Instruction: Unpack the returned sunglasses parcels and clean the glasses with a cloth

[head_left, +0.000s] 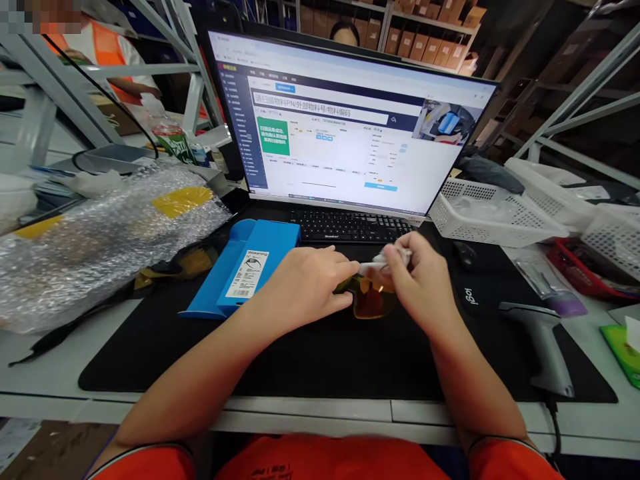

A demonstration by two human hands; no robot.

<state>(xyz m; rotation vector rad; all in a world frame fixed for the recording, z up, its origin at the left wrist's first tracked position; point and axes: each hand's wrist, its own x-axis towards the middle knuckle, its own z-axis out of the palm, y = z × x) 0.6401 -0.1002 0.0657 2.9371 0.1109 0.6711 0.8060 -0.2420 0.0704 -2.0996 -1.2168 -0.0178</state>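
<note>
A pair of tinted glasses (370,298) with orange-yellow lenses is held just above the black desk mat (340,353). My left hand (313,283) grips the glasses at their left end, thumb below and fingers above. My right hand (423,280) is closed around a crumpled white tissue or cloth (387,261), which is at the top edge of the lenses. Part of the glasses frame is hidden by my fingers. Left of my hands lies a blue cardboard box (273,240) with a white label that bears a picture of glasses.
Behind my hands stand a keyboard (345,227) and a lit monitor (345,133). Bubble-wrapped goods (115,233) fill the left side. At right are a mouse (465,253), a barcode scanner (543,340), white baskets (495,213) and a red tray (590,273). People are beyond the desk.
</note>
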